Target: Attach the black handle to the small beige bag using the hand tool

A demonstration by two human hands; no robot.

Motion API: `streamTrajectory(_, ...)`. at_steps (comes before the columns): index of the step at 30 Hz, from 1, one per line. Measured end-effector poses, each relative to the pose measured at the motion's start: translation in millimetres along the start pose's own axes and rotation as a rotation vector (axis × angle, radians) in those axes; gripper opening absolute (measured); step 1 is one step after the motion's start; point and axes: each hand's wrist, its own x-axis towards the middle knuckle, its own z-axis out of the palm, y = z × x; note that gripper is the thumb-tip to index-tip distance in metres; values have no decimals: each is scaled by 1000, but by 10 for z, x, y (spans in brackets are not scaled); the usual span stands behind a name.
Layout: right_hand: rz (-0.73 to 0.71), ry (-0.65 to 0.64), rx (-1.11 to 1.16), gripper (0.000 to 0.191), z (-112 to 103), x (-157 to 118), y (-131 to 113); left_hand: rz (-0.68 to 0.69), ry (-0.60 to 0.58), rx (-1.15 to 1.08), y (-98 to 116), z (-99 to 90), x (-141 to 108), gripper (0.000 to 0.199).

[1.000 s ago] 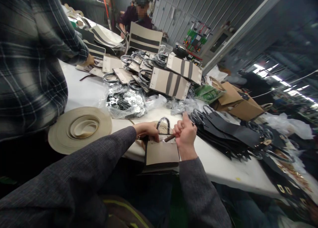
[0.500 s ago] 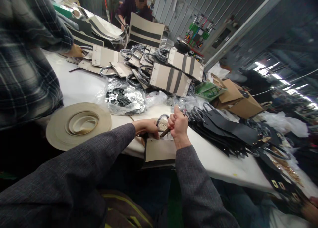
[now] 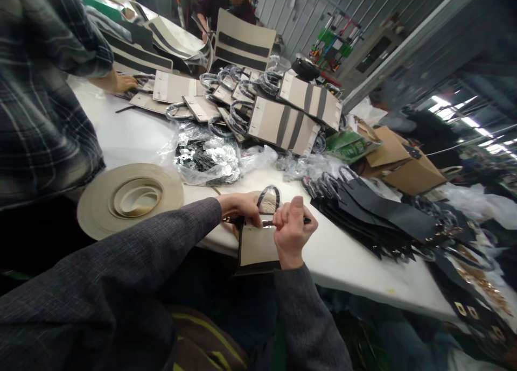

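At the table's near edge lies a beige bag panel (image 3: 258, 246) with dark borders. A dark curved handle (image 3: 276, 192) stands up from its far edge. My left hand (image 3: 244, 207) is closed on the panel's upper left, its fingers bent over the edge. My right hand (image 3: 294, 228) makes a fist around a slim dark tool (image 3: 307, 221). The tool lies nearly level across the panel's top edge, close to my left fingertips. Its exact kind I cannot make out, and my fist hides the panel's upper right.
Left of me lies a big roll of beige strip (image 3: 133, 198). Beyond sit a plastic bag of small metal pieces (image 3: 205, 158) and piled beige panels (image 3: 283, 123). Black panels (image 3: 363, 209) are stacked at right. A co-worker's hand (image 3: 123, 84) touches the pile's left end.
My right fist has turned and dropped slightly, bringing the tool from a slant to nearly level. My left hand keeps its hold on the panel. The whole view has shifted slightly.
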Motion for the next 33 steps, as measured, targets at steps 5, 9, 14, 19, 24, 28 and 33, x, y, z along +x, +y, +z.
streamTrajectory(5,66,3,89,70,-79,78,19,-68,-44,8,0,-62,58,50)
streamTrajectory(9,171,11,228,74,-291,269,-133,-168,-62,4,17,-109,106,47)
streamTrajectory(14,152,10,223,72,-525,265,-243,-312,-132,-24,29,-134,118,45)
streamTrajectory(19,205,9,200,77,-479,198,-98,-332,-86,-33,35,-103,173,53)
streamTrajectory(24,219,-38,201,74,-418,244,-52,-305,-162,-19,84,-62,184,61)
streamTrajectory(28,249,-76,204,73,-385,267,-91,-289,-167,-74,48,-64,146,53)
streamTrajectory(33,238,-131,177,72,-306,225,-123,-284,-233,-100,-47,-109,61,41)
